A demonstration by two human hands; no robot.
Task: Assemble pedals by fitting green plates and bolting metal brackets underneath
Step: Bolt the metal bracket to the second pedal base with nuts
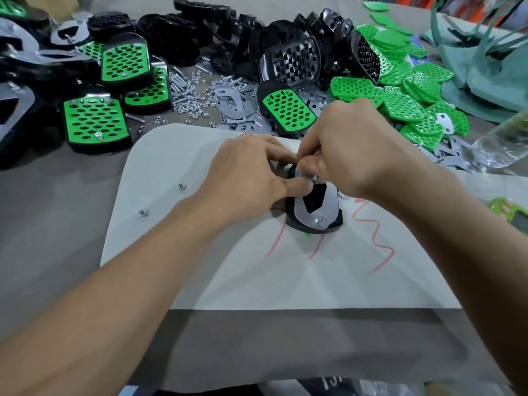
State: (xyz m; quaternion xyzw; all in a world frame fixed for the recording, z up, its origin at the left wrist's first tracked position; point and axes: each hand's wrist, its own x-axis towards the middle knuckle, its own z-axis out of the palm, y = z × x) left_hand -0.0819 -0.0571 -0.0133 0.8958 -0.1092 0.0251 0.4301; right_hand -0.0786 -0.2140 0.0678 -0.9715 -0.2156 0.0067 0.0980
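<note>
A black pedal (297, 227) was seen lying upside down on a white sheet (200, 267) in the middle of the surface (57, 218), with a metal bracket (331, 206) placed flat on its underside. A nut (318, 221) was seated on the near end of the bracket. Both forearms were stretched forward from the lower corners, and the two hands were met over the far end of the pedal. The left hand (251, 178) was held palm down. Its fingers (274, 144) were curled over the far edge of the pedal, and its thumb (297, 186) was pressed on the left side of the bracket. The right hand (351, 150) was bent down at the wrist. Its fingers were folded tightly, and their tips were closed together with the thumb on the far end of the bracket. Whether a small part was pinched between them could not be told, because this place was hidden by the knuckles. Two loose nuts (180, 186) were lying on the sheet left of the hands, and red lines (374, 232) were drawn on it near the pedal. Behind the hands, a pedal with a green plate (287, 111) was resting beside spare brackets (234, 107) and a scatter of bolts and nuts (188, 90). Finished pedals (95, 124) were grouped at the left, bare black pedal bodies (200, 30) were heaped at the back, and loose green plates (405, 107) were piled at the right.
</note>
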